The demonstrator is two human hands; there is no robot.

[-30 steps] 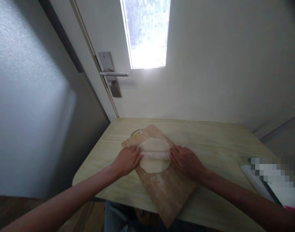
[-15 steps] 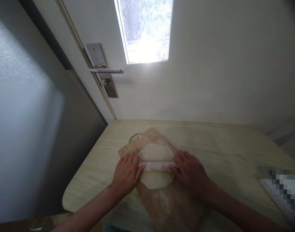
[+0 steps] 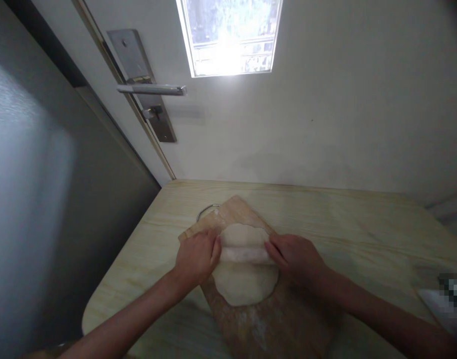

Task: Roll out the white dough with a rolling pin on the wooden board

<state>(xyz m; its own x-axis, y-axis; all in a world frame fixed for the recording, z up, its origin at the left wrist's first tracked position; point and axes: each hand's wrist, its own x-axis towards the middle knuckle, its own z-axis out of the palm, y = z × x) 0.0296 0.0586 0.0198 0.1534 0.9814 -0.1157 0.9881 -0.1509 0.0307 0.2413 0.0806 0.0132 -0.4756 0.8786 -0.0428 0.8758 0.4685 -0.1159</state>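
Note:
A flat round of pale dough [image 3: 244, 279] lies on a floured wooden cutting board [image 3: 273, 319] set at an angle on the table. A light rolling pin [image 3: 243, 255] rests across the dough's far half. My left hand [image 3: 197, 257] presses on the pin's left end with fingers curled over it. My right hand [image 3: 296, 256] presses on the right end the same way. Both palms face down.
The board has a metal hanging ring [image 3: 206, 210] at its far corner. The light wood table [image 3: 363, 224] stands against a white door with a lever handle [image 3: 150, 89] and a narrow window [image 3: 230, 35]. A blurred-out item [image 3: 447, 299] lies at the table's right edge.
My hands have rolled the pin away from me, over the dough's far half, and more dough shows on the near side. The camera has tilted and moved closer to the board.

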